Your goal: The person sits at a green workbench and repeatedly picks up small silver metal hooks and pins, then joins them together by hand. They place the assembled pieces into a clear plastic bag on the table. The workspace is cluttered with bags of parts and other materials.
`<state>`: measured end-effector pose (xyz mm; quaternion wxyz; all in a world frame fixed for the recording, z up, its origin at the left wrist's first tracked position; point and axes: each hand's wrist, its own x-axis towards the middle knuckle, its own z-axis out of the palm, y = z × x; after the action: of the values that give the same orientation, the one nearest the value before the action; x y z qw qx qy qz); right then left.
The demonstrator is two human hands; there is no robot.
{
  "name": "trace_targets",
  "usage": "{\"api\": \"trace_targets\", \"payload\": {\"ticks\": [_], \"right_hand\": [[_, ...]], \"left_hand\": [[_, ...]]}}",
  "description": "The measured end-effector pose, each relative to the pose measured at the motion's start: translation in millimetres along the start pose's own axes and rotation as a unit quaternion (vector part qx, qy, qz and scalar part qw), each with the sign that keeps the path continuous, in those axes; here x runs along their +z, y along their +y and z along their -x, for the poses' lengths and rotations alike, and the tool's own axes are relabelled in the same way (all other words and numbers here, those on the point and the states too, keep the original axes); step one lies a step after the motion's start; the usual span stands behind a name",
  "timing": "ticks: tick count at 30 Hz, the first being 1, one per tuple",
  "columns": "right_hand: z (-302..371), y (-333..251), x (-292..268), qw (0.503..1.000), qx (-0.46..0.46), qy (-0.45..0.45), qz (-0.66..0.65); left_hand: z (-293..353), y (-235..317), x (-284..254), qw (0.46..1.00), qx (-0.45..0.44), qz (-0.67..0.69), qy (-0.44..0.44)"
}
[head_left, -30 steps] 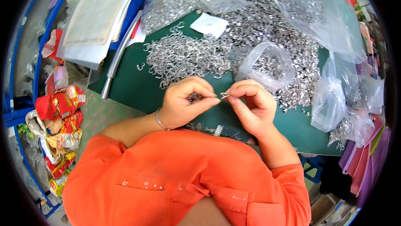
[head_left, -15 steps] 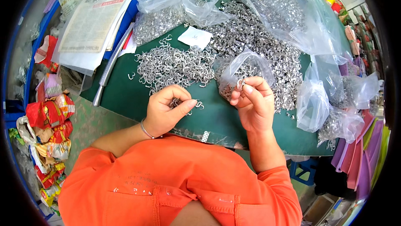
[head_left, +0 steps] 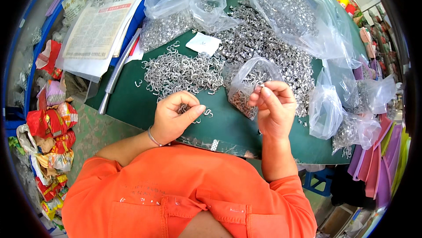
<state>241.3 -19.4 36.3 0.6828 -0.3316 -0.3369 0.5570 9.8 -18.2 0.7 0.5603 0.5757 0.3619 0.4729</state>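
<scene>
From my end: hands apart over the green table [head_left: 127, 101]. Right hand [head_left: 278, 108] has thumb and fingertips pinched on a small metal piece [head_left: 259, 86], held by the mouth of an open clear bag [head_left: 245, 66]; can't tell if the hand touches the plastic. Left hand [head_left: 175, 114] is curled round a few S-shaped hooks [head_left: 183, 108], visible in its hollow. Another hook [head_left: 208, 113] shows at the thumb tip; can't tell if gripped or lying loose. Big hook pile [head_left: 182, 71] sits just beyond.

Handling, my read: piece is light, stiff, not fragile, probably slick. I'd take it across its flats, thumb against index. Hooks likely snag each other; I'd grab one by a bend. Bag's limp, so I'd hold its rim.
</scene>
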Motion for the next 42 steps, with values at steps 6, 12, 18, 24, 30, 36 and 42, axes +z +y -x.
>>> {"api": "trace_targets", "payload": {"ticks": [6, 12, 18, 24, 30, 36, 42], "right_hand": [[-20, -8, -14, 0.781, -0.33, 0.045, 0.529], [2, 7, 14, 0.755, -0.365, -0.161, 0.52], [12, 45, 16, 0.743, -0.153, -0.318, 0.569], [17, 42, 21, 0.851, -0.019, -0.219, 0.477], [18, 53, 16, 0.904, -0.076, -0.206, 0.367], [18, 52, 17, 0.893, -0.088, -0.209, 0.388], [18, 50, 11, 0.909, -0.055, -0.171, 0.377]], "left_hand": [[-1, 0, -4, 1.0, 0.021, -0.008, 0.02], [-2, -4, -7, 0.998, 0.013, -0.004, 0.059], [0, -2, -11, 0.999, -0.025, -0.02, 0.027], [-1, -5, -5, 0.996, -0.006, -0.087, -0.024], [-3, -10, -6, 0.991, 0.007, -0.121, -0.062], [-4, -16, -3, 0.99, 0.074, -0.11, -0.043], [-1, -18, -3, 0.996, 0.043, -0.072, -0.027]]}}
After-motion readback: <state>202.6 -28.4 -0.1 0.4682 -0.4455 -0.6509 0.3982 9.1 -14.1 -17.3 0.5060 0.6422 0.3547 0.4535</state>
